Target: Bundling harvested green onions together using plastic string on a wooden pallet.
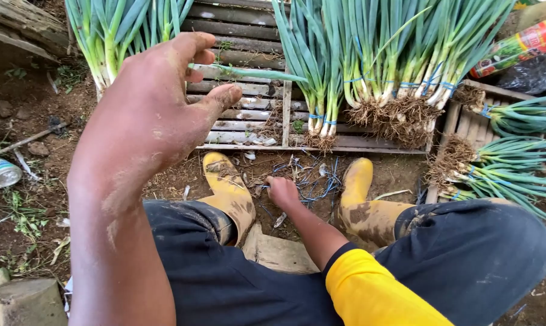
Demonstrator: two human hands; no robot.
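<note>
While the left hand [158, 102] is lifting a single green onion stalk [249, 72] between thumb and fingers, its grip pinched narrow on the stalk's near end, the right hand [283, 192] is reaching down to the soil between the two yellow boots [231, 187]; its fingers are curled over the loose blue ties [312, 181] lying there, though I cannot tell whether it is actually gripping one or only touching them. The step in hand looks like gathering onions and fetching a tie; judging from the tied bunches [400, 90] standing roots-down on the wooden pallet [243, 130], binding would call for bringing both hands together with the stalk held steady. The stalk is lying across the air above the pallet, pointing right toward the bunches; more untied onions [116, 36] are leaning at the upper left, behind the left hand. The left forearm is rising steeply toward the camera, wrist bent, back of the hand showing, smeared with mud; the right arm, in a yellow sleeve [375, 290], is stretching downward between the knees, knuckles up. A bottle [517, 45] is lying at the upper right.
</note>
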